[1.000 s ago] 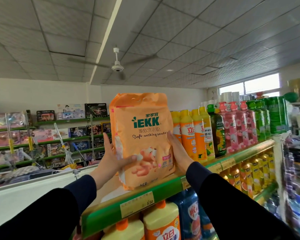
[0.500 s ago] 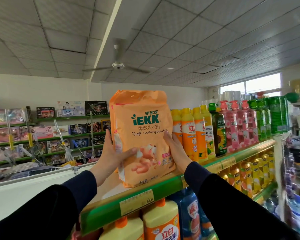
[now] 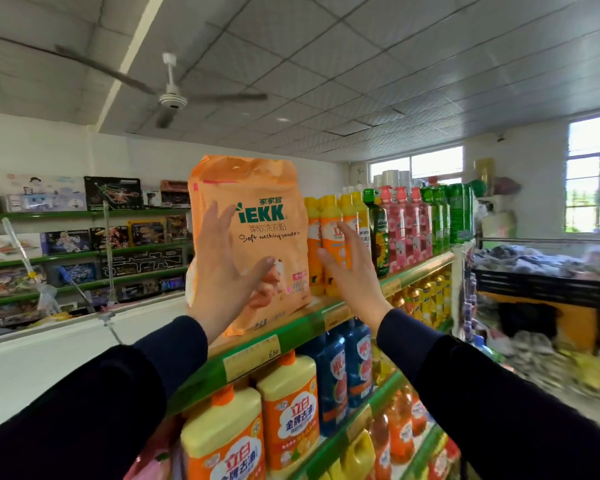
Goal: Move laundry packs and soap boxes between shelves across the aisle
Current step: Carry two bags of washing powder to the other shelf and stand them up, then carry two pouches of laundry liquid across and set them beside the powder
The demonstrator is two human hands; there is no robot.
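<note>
An orange IEKK washing powder pack (image 3: 260, 199) stands upright on the top green shelf (image 3: 291, 336), at its left end. My left hand (image 3: 220, 271) is spread flat in front of the pack's lower left, fingers straight. Whether it touches the pack I cannot tell. My right hand (image 3: 349, 271) hovers with straight fingers just right of the pack, in front of the yellow bottles, clear of the pack. Neither hand grips anything.
Yellow (image 3: 333, 237), dark green, pink (image 3: 400, 226) and green bottles line the top shelf to the right. Orange and blue detergent bottles (image 3: 288, 410) fill the shelf below. Toy shelves (image 3: 84, 251) stand far left behind a white chest freezer (image 3: 49, 351). A ceiling fan (image 3: 172, 98) hangs overhead.
Both hands have let go of the pack, which now stands on the shelf on its own. The hands have pulled back and opened; my view has swung to the right.
</note>
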